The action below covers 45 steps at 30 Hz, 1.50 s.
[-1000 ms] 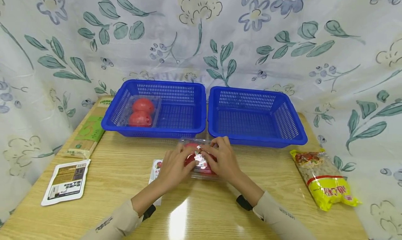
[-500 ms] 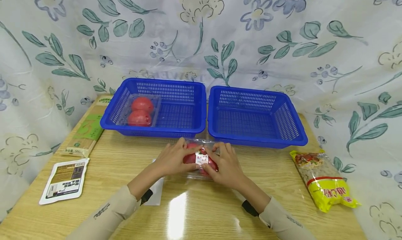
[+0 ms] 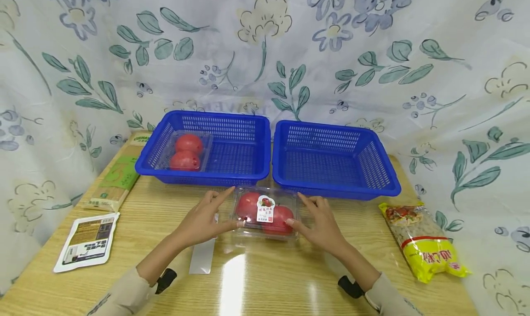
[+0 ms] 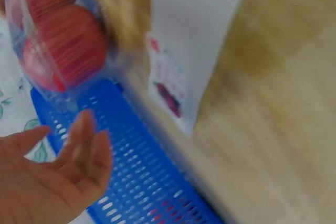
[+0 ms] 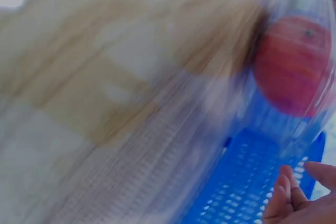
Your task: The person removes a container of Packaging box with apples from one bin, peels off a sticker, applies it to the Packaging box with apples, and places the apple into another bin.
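Note:
A clear plastic box (image 3: 266,235) holding two round red fruits, tomato-like, lies on the table in front of the baskets. On its lid sits a white label (image 3: 265,209) with a small fruit picture. My left hand (image 3: 203,219) is at the box's left side, index finger and thumb stretched toward its corners. Opposite it, my right hand (image 3: 323,224) is spread the same way, its thumb tip over the front right of the lid. Neither hand is curled around the box. Beneath my left hand lies a white label strip (image 3: 202,258), partly hidden.
Behind stand two blue baskets; the left basket (image 3: 238,174) contains another clear box (image 3: 205,143) of red fruits, and the right basket (image 3: 335,189) is beside it. Noodles (image 3: 118,178) and a white pouch (image 3: 88,242) lie left, a yellow-and-clear bag (image 3: 426,242) right.
Both hands have moved apart from the label at the middle of the lid to the box's two sides. The label now shows whole on the lid.

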{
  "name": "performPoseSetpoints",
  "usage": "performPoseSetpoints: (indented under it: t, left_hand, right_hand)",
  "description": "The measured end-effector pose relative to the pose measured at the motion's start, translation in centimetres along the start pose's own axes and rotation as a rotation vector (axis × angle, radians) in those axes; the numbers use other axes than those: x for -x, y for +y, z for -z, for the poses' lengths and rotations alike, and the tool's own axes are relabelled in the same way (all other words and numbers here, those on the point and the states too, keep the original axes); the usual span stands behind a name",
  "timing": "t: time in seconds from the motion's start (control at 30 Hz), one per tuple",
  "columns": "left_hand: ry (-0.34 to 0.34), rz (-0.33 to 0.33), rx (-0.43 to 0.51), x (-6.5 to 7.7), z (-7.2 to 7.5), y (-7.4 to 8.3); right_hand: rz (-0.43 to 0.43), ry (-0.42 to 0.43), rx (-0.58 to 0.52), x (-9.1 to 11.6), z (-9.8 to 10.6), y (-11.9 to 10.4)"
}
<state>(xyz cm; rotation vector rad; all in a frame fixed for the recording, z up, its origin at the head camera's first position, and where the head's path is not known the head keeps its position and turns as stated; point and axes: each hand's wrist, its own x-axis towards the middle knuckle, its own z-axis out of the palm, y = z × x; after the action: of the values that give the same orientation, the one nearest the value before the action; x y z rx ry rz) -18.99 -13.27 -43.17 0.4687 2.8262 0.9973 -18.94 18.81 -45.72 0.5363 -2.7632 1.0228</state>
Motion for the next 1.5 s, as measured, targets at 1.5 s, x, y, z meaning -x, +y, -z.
performPoseSetpoints:
  t: [1.5]
  left_hand:
    - [-0.407, -0.036, 0.556, -1.1, -1.4, -3.2]
  right_hand:
    - [-0.065, -0.583, -0.747, 0.3, -1.2, -0.1]
